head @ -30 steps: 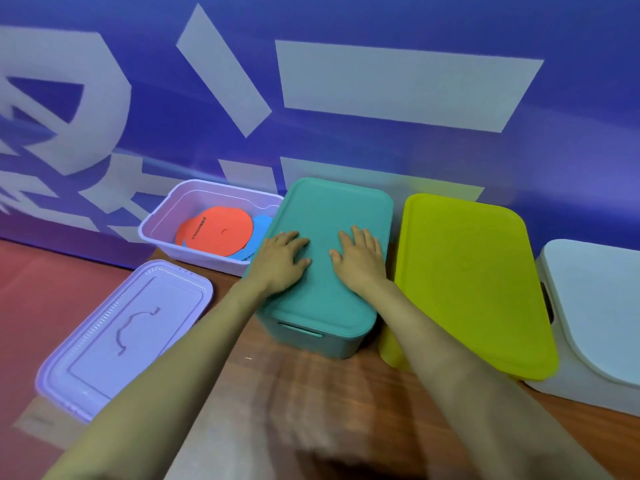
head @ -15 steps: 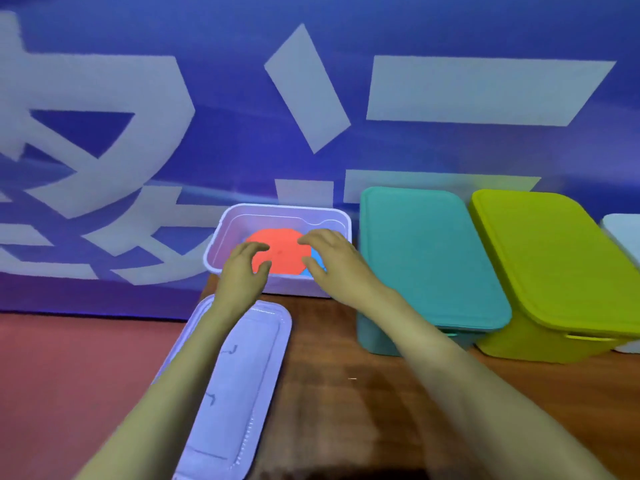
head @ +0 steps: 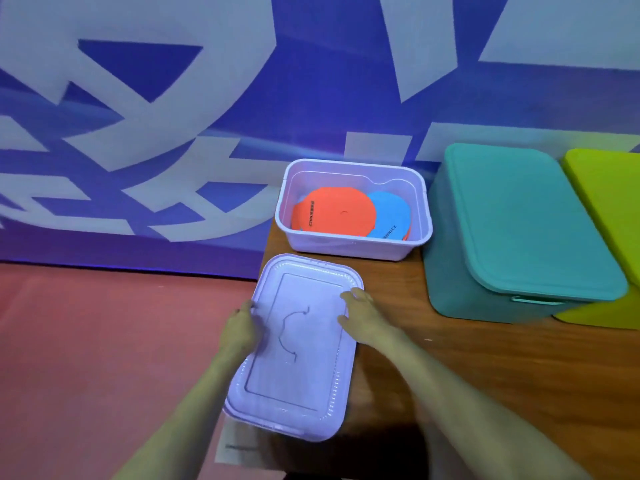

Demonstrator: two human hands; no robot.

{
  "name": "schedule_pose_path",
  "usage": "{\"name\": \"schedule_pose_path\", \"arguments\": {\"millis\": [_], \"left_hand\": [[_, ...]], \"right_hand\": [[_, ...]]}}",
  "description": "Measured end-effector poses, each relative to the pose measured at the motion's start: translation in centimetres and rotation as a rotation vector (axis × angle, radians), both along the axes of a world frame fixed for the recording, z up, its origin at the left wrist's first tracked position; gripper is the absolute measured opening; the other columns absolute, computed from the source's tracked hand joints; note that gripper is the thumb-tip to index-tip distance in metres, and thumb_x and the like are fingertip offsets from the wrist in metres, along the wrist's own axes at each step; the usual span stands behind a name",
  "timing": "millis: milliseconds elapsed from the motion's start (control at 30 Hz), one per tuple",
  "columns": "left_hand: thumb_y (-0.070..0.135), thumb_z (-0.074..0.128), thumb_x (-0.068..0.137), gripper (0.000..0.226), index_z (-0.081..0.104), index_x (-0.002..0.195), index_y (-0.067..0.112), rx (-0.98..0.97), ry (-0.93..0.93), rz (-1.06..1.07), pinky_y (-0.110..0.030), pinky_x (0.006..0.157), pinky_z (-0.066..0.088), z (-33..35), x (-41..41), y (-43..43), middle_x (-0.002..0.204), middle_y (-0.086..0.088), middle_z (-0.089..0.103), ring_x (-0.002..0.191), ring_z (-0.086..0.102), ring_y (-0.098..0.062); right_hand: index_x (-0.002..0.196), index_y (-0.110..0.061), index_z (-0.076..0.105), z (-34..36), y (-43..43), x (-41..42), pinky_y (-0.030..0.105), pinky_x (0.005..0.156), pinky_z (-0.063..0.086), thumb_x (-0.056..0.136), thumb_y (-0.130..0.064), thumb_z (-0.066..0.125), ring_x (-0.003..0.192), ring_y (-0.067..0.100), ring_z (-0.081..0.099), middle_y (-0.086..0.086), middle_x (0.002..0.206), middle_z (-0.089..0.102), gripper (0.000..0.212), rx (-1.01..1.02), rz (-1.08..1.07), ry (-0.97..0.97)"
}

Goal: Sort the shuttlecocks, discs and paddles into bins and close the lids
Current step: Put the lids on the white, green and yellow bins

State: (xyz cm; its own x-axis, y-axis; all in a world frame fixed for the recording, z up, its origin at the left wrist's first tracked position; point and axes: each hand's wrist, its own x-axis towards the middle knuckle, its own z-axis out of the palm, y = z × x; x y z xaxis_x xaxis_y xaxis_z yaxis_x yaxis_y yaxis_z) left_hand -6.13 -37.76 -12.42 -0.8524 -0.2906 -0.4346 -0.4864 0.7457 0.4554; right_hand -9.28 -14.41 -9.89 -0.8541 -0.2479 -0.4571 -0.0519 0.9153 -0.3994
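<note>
Your left hand (head: 239, 330) grips the left long edge of the lilac lid (head: 294, 372), fingers curled at the rim. Your right hand (head: 367, 318) holds the right long edge, thumb on top. The lid lies flat at the left end of the wooden table (head: 485, 375), its left side overhanging the edge. Just behind it is the open lilac bin (head: 353, 251), with an orange disc (head: 334, 211) overlapping a blue disc (head: 391, 213) inside. To the right is the teal bin (head: 450, 282) with its lid on, then the yellow-green bin (head: 606, 188), also lidded and partly cut off by the frame.
</note>
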Motion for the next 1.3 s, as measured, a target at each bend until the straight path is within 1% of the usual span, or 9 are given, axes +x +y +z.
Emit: {"name": "schedule_pose_path", "arguments": {"millis": [233,433,567,733,800,900,1000,1133,1300], "left_hand": [[-0.003,0.044,0.085,0.022,0.049,0.104,0.007,-0.021,0.167,0.059,-0.037,0.066,0.036,0.2,-0.1,-0.7,0.096,-0.020,0.060,0.084,0.054,-0.039],[-0.014,0.051,0.073,0.029,0.048,0.088,0.011,0.337,0.283,0.302,-0.029,0.066,0.039,3.2,-0.5,-0.8,0.080,-0.002,0.057,0.076,0.053,-0.024],[-0.013,0.062,0.073,0.029,0.053,0.088,0.011,0.496,0.285,0.295,-0.023,0.057,0.041,6.5,-0.1,-0.4,0.076,0.002,0.059,0.065,0.053,-0.015],[-0.006,0.069,0.057,0.037,0.058,0.086,0.014,0.690,0.256,0.246,-0.024,0.057,0.044,10.2,1.4,1.0,0.081,-0.003,0.063,0.066,0.057,-0.018],[-0.006,0.068,0.055,0.038,0.060,0.087,0.013,0.732,0.277,0.206,-0.024,0.058,0.048,11.7,2.1,1.8,0.082,-0.004,0.067,0.063,0.060,-0.016],[-0.011,0.068,0.061,0.036,0.061,0.087,0.014,0.701,0.364,0.178,-0.026,0.063,0.051,13.8,2.6,2.0,0.082,-0.003,0.070,0.065,0.063,-0.013],[-0.014,0.066,0.067,0.035,0.062,0.084,0.017,0.643,0.481,0.168,-0.022,0.067,0.051,15.8,3.0,2.2,0.079,0.003,0.070,0.066,0.064,-0.007],[-0.011,0.065,0.070,0.029,0.064,0.084,0.013,0.491,0.636,0.078,-0.008,0.072,0.047,17.7,3.7,4.2,0.083,0.008,0.069,0.077,0.063,-0.002],[-0.009,0.064,0.072,0.025,0.064,0.082,0.013,0.515,0.716,0.064,-0.003,0.073,0.044,19.0,3.8,5.8,0.085,0.009,0.069,0.080,0.063,0.005]], "right_hand": [[0.141,-0.005,0.034,-1.2,1.1,0.9,0.020,0.108,0.017,0.095,-0.016,0.050,0.139,0.018,0.025,0.008,0.150,0.028,0.050,-0.116,-0.059,-0.072],[0.139,-0.008,0.038,0.3,0.8,0.5,0.023,0.103,0.029,0.096,-0.018,0.048,0.130,0.022,0.038,0.010,0.145,0.035,0.046,-0.155,-0.113,-0.084],[0.138,-0.011,0.041,3.1,-0.4,-0.1,0.023,0.096,0.033,0.097,-0.027,0.048,0.127,0.022,0.043,0.007,0.142,0.042,0.044,-0.256,-0.104,-0.051],[0.103,-0.017,0.059,6.9,-2.8,-0.2,0.026,0.073,0.041,0.098,-0.028,0.040,0.095,0.020,0.058,-0.001,0.102,0.060,0.023,-0.506,-0.239,0.015],[0.096,-0.007,0.061,8.1,-3.5,0.2,0.035,0.080,0.048,0.097,-0.028,0.042,0.092,0.029,0.062,0.010,0.099,0.066,0.028,-0.572,-0.274,0.049],[0.082,-0.008,0.060,9.5,-4.2,0.8,0.054,0.080,0.050,0.095,-0.032,0.048,0.085,0.035,0.063,0.016,0.088,0.067,0.030,-0.676,-0.358,0.081],[0.077,-0.023,0.057,12.0,-4.8,1.0,0.051,0.079,0.053,0.090,-0.041,0.057,0.080,0.023,0.064,-0.003,0.077,0.064,0.022,-0.821,-0.483,0.123],[0.095,-0.010,0.055,15.4,-5.6,0.9,0.046,0.084,0.054,0.084,-0.037,0.068,0.075,0.010,0.056,-0.010,0.078,0.054,0.032,-0.907,-0.550,0.209],[0.092,-0.012,0.050,17.1,-5.4,0.5,0.049,0.082,0.053,0.077,-0.020,0.074,0.090,0.019,0.060,-0.006,0.085,0.056,0.029,-0.956,-0.562,0.242]]}}
